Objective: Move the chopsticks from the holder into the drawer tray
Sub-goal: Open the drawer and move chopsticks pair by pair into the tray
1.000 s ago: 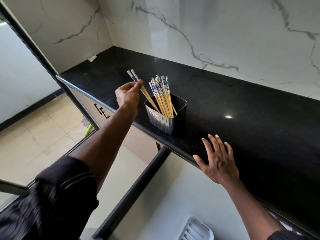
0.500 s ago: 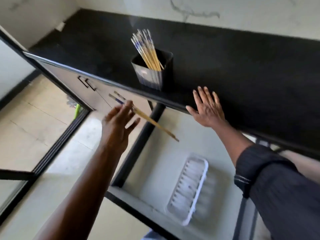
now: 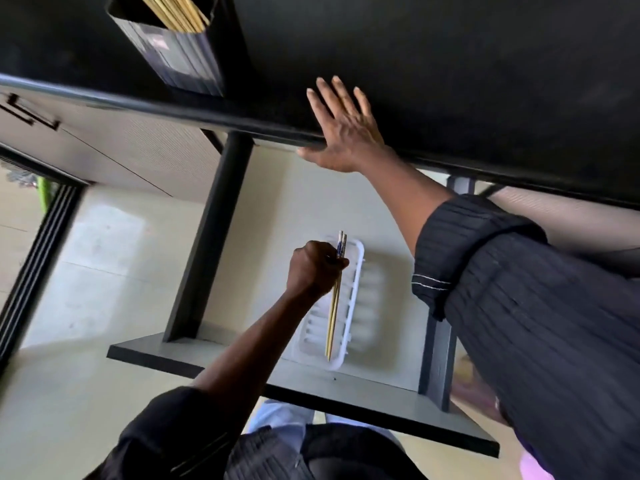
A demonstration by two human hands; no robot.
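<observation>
Gripping a pair of chopsticks (image 3: 333, 308) near their blue-and-white patterned tops, the left hand (image 3: 313, 268) is hovering at the middle of the frame, its fingers curling tight round both sticks. The sticks are pointing down the frame along the white tray (image 3: 367, 315) in the open drawer (image 3: 346, 393), with their thin tips over the tray's lower end (whether they are touching its ribbed floor I cannot tell). They are looking light, stiff and slender, probably smooth bamboo, so they are likely to roll or slide apart if dropped from any height. Holding them together by the thicker upper ends, as the hand is doing, seems the sound place, and lowering them flat before loosening the fingers seems wise. The right hand (image 3: 346, 133) is resting flat, fingers straight and spread, on the front edge of the black counter (image 3: 450, 64) in the upper middle, well apart from the pair. The other chopsticks (image 3: 176, 12) are standing bunched in the dark holder (image 3: 180, 60) at the upper left, apart from both hands.
</observation>
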